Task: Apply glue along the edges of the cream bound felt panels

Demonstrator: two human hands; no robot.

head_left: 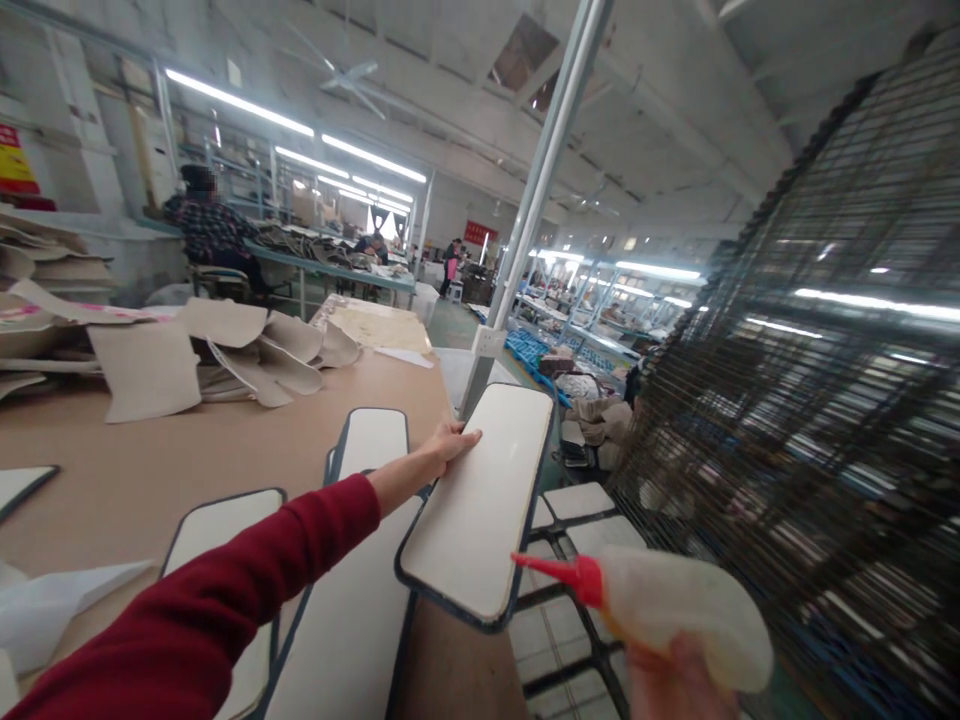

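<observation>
My left hand [448, 443], at the end of a red sleeve, grips the left edge of a long white panel with a dark border [480, 505] that juts over the table's right edge. My right hand [675, 680], blurred at the bottom of the view, is wrapped round a translucent squeeze bottle with a red nozzle [675, 600], its tip pointing left near the panel's near corner. More white bordered panels [367, 440] lie flat on the tan table [187, 450] under my left arm.
Beige cut pieces [225, 350] are heaped at the table's far left. A dark wire rack [825, 400] fills the right side. Bordered panels [577, 500] lie on a low frame beyond the table. A steel post [540, 190] rises ahead; people work at distant benches.
</observation>
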